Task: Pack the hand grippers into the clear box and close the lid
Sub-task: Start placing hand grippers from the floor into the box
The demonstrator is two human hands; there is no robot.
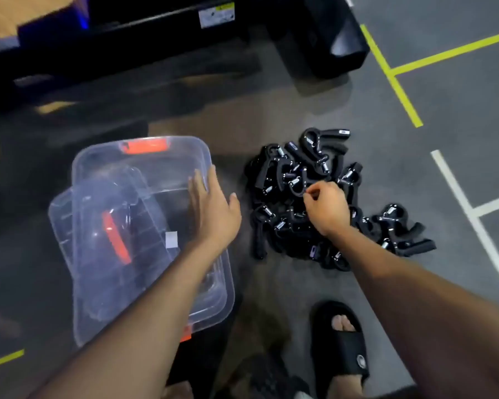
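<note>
A clear plastic box (213,298) with orange latches stands on the grey floor at the left. Its clear lid (104,197) lies askew over the box's left side. My left hand (213,208) rests flat on the box's right rim, fingers extended and holding nothing. To the right lies a heap of several black hand grippers (285,168) with metal springs. My right hand (326,208) is down in the middle of the heap, fingers pinched on one hand gripper (296,187). No grippers are visible inside the box.
A foot in a black sandal (343,341) stands near the bottom edge. Black equipment (323,38) fills the top of the view. Yellow tape lines (398,84) and white tape lines (470,208) mark the floor to the right.
</note>
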